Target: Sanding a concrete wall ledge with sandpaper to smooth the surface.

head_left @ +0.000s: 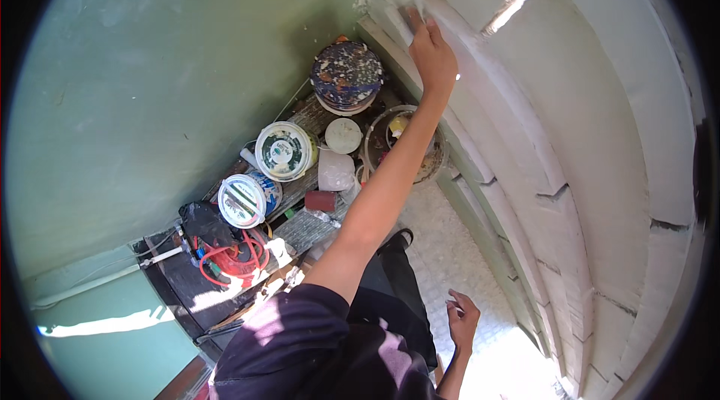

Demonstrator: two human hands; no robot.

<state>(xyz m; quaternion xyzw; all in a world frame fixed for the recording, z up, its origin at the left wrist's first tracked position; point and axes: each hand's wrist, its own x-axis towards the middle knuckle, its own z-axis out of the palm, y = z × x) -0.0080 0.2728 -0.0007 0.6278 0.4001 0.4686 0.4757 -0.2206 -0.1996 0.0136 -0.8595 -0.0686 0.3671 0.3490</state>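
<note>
My left arm stretches up and across to the pale wall boards. My left hand (433, 55) is at the raised edge of a rounded white moulding (484, 55), fingers closed around a small thing whose shape is blurred; a greyish flat bit shows by the fingertips. Lower down at the right, my right hand (463, 317) hangs in the air over the bright floor. Its fingers are loosely bent and apart, with nothing seen in them.
A bench (309, 111) in the corner holds a paint-spattered bucket (346, 74), a white-lidded tub (286, 151), another tub (241, 201), a brown-red block (321, 200) and a coiled red hose (238, 261). Beside it stands a round basin (373, 146). A green wall (172, 77) rises behind.
</note>
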